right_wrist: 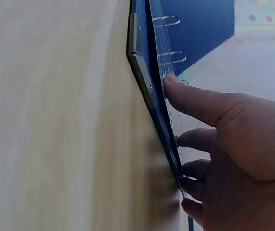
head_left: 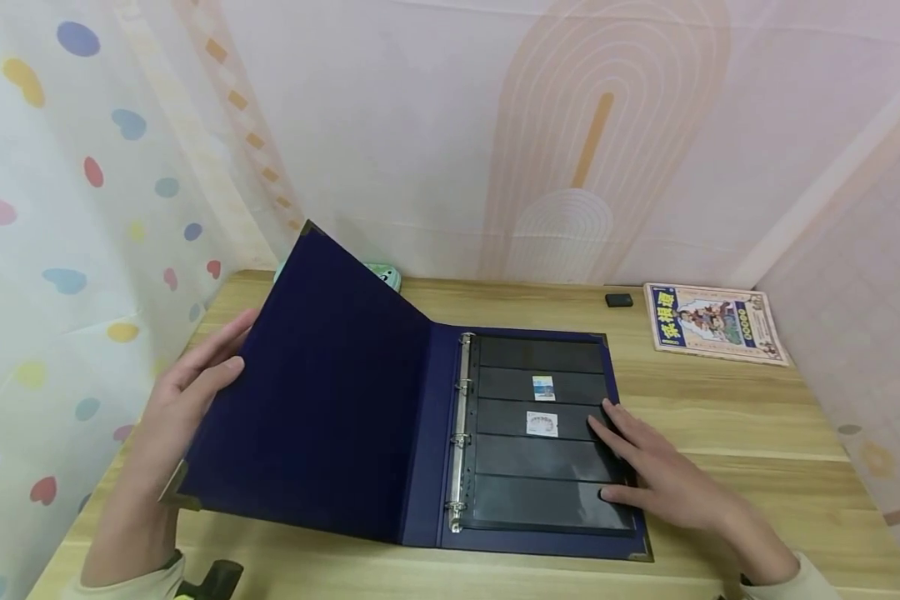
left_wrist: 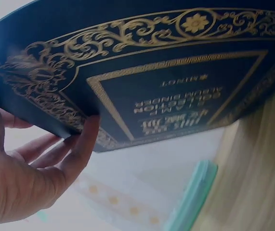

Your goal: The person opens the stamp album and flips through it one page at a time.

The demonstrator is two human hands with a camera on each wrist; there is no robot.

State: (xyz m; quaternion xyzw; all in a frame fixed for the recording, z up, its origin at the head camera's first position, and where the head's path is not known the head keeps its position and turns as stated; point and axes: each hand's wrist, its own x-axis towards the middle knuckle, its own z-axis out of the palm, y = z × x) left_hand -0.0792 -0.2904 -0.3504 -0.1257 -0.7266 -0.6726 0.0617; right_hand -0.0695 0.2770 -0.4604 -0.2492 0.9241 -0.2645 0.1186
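A dark blue stamp album binder (head_left: 330, 400) lies spread on the table, its front cover tilted up at the left. My left hand (head_left: 195, 383) grips the cover's outer edge, thumb on the inner side and fingers behind it. Gold scrollwork and lettering mark the cover's outside (left_wrist: 176, 91) in the left wrist view. Metal rings hold black pocket pages (head_left: 540, 458) in the right half. Two small stamps sit in separate pockets, a blue-and-yellow stamp (head_left: 543, 388) and a pale stamp (head_left: 542, 424). My right hand (head_left: 660, 467) rests its fingertips on the pages' right edge.
A mint-green case (head_left: 385, 274) is partly hidden behind the raised cover. At the back of the wooden table (head_left: 720, 433) lie a small black object (head_left: 618, 300) and a colourful booklet (head_left: 716, 323). A patterned curtain (head_left: 390, 125) hangs behind. A black-and-yellow item (head_left: 217, 579) shows beside my left wrist.
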